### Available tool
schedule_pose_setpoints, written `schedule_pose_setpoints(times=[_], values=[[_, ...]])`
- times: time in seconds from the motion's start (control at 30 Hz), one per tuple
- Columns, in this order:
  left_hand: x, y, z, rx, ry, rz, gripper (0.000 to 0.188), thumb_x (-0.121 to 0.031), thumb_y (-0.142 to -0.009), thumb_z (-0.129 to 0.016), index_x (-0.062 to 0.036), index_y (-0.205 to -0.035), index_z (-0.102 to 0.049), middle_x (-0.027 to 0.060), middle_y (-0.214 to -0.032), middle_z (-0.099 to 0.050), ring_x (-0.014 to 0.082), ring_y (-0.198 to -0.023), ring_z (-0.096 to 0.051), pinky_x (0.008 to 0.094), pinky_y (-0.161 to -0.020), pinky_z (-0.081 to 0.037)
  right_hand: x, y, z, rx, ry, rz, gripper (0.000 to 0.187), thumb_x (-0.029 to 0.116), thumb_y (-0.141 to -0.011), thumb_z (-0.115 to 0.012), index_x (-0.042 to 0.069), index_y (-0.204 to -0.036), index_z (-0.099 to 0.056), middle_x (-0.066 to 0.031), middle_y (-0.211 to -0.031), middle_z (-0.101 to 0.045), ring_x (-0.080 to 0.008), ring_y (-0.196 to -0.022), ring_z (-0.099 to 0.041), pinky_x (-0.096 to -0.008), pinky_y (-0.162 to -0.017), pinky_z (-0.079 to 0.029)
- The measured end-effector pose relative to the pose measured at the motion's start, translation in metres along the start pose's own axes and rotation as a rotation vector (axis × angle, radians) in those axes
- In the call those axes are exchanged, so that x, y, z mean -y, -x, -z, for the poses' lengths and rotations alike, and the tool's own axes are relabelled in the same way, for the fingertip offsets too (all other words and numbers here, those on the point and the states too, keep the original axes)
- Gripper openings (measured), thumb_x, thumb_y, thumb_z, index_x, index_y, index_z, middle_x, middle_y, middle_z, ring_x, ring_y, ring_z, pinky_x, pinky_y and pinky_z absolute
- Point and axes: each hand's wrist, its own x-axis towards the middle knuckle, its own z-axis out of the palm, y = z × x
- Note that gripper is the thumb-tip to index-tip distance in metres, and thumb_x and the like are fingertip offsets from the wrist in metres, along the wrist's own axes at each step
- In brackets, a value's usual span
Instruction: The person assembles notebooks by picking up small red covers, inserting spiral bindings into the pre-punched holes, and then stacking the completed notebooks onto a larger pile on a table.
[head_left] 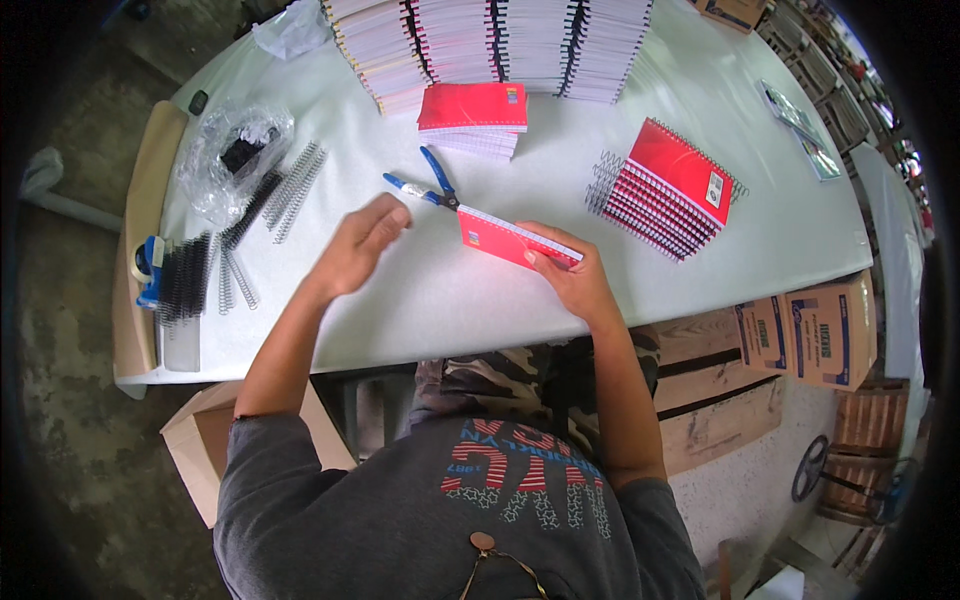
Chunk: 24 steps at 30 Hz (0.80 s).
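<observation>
Near rim, 6 o'clock: your white-covered table (430, 315) ends in a curved edge.
Right hand (577, 275): pinching the red-covered, hole-punched paper notebook (515, 243), centre, by its right end.
Left hand (368, 240): 9 o'clock, fingers curled; contents cannot be told.
Handling: best keep your sheets square, holes aligned.
Blue-handled pliers (432, 187), 10 o'clock: beside the notebook's corner.
Moving room: 4 o'clock, below the red coil-bound notebook stack (675, 185).
</observation>
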Motion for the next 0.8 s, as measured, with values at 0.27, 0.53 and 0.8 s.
schedule_pose_setpoints(times=[0.27,0.53,0.8], values=[[-0.01,-0.02,-0.027,0.072,0.05,-0.139,0.033,-0.032,-0.096,-0.047,0.0003,-0.092,-0.055,0.0082,-0.074,-0.052,0.0161,-0.067,-0.045,0.0301,-0.065,-0.041,0.001,0.001,-0.002,-0.023,-0.054,-0.037,0.031,-0.002,-0.085,-0.057,-0.001,-0.115,-0.059,-0.0075,-0.107,-0.063,-0.0098,-0.094,-0.056,-0.0253,-0.086,-0.046],[-0.004,-0.027,-0.022,0.079,-0.111,-0.185,0.034,-0.032,-0.094,-0.051,0.0016,-0.093,-0.057,0.0099,-0.067,-0.051,0.0157,-0.062,-0.042,0.0307,-0.062,-0.041,0.002,0.0,-0.002,-0.01,0.018,0.017,0.03,0.0,-0.087,-0.054,0.0,-0.116,-0.059,-0.0072,-0.106,-0.065,-0.0088,-0.092,-0.056,-0.0233,-0.084,-0.045],[-0.011,-0.041,-0.013,0.183,0.145,0.142,0.028,-0.028,-0.092,-0.055,-0.001,-0.089,-0.061,0.0059,-0.069,-0.051,0.0137,-0.065,-0.048,0.029,-0.063,-0.043,-0.002,0.0,0.001,0.023,0.039,0.033,0.03,0.0,-0.086,-0.055,0.0,-0.115,-0.06,-0.0083,-0.107,-0.065,-0.0099,-0.091,-0.057,-0.0239,-0.084,-0.045]])
